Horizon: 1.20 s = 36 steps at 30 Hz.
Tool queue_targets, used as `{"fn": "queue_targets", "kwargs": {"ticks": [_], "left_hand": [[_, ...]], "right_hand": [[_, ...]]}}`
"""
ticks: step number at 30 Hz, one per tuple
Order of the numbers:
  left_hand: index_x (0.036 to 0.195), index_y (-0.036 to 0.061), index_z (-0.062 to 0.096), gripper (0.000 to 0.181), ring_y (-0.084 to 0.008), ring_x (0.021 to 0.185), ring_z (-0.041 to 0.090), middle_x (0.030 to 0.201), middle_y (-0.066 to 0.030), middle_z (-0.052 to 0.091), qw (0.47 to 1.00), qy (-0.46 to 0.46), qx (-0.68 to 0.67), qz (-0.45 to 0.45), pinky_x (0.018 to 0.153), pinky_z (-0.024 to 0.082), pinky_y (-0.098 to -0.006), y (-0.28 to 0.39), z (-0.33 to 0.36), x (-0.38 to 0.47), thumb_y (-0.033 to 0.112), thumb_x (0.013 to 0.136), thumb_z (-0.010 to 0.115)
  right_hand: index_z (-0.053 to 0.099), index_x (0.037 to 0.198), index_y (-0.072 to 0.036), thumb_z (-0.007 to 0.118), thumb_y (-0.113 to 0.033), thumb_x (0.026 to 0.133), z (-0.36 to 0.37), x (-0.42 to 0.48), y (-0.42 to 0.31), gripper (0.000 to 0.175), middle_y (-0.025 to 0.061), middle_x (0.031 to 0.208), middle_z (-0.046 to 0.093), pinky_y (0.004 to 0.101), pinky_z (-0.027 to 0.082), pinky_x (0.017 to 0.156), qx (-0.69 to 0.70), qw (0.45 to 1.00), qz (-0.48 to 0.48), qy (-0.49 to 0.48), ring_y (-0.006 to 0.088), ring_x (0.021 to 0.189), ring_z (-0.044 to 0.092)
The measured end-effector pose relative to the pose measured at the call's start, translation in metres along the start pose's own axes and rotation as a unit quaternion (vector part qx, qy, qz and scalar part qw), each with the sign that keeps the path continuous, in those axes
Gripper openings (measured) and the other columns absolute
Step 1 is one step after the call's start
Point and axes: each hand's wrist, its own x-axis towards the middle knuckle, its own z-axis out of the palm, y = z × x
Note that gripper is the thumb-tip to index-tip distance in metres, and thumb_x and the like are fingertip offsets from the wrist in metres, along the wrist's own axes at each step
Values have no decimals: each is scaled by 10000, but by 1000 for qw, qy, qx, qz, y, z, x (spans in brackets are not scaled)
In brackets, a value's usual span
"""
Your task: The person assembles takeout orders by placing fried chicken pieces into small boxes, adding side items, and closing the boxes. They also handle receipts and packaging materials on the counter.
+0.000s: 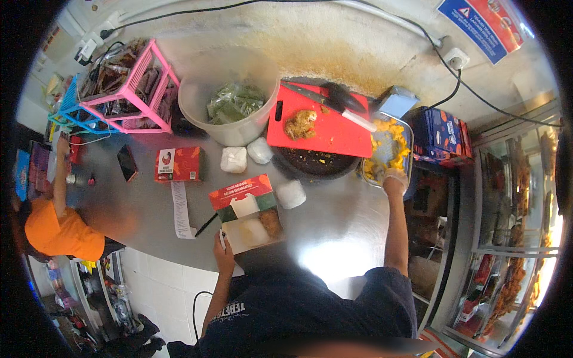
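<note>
My left hand (224,254) grips the near left edge of an open cardboard food box (230,230). Inside the box lie a pale mound of what looks like rice (254,232) and a piece of fried chicken (270,222). My right hand (395,180), apparently in a clear plastic glove, reaches into the near end of a clear-walled tray (409,147) with crumbly yellow food (398,139). Its fingertips are partly hidden, and whether they hold anything is unclear. White wrapped bundles (291,194) sit just beyond the box.
A red cutting board (322,138) with a knife (309,95) and chicken (301,125) rests over a dark round pan (313,168). Behind stand a plastic bucket (228,129) of green packets and a pink rack (141,107). A closed box (179,164), receipt (180,210), phone (127,163) and another person (67,232) are leftward.
</note>
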Motion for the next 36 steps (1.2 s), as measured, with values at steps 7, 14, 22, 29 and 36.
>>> {"fn": "queue_targets", "kwargs": {"ticks": [7, 14, 22, 29, 36], "left_hand": [[1260, -44, 484, 369, -388, 1087, 576, 1148, -251, 587, 1000, 6, -6, -14, 925, 431, -421, 1, 3, -1, 190, 979, 438], [1250, -40, 489, 360, -385, 1073, 585, 1129, -249, 595, 1000, 7, 25, 2, 917, 438, -427, 10, -1, 0, 189, 976, 444], [1241, -44, 491, 359, -383, 1078, 584, 1130, -247, 595, 999, 2, 33, -2, 921, 439, -420, 12, -2, 3, 197, 979, 444], [1245, -33, 494, 354, -378, 1090, 585, 1144, -252, 597, 999, 18, 30, 11, 922, 441, -423, 13, -2, 1, 193, 978, 442], [1254, -23, 488, 355, -396, 1069, 594, 1129, -259, 603, 1000, 11, 5, 13, 906, 452, -427, 10, -1, 3, 188, 972, 446]], "right_hand": [[647, 907, -97, 440, -239, 917, 20, -10, 56, 252, 180, 866, 670, 487, 532, 687, 172, 972, 108, 122, 365, 799, 666], [624, 824, -58, 558, -141, 836, 58, -9, 25, 107, 141, 751, 673, 438, 545, 551, 100, 989, 47, 102, 308, 659, 680], [669, 774, -57, 546, -195, 853, 95, 30, 8, 201, 167, 716, 659, 439, 517, 680, 35, 991, -99, 85, 297, 738, 677], [654, 713, -40, 565, -351, 906, 111, 35, -23, 376, 71, 602, 580, 329, 396, 509, 457, 887, -31, 59, 176, 523, 540], [652, 917, -36, 640, -159, 845, 33, -10, -18, 143, -48, 602, 468, 216, 312, 426, 845, 485, 172, -144, 82, 462, 423]]}}
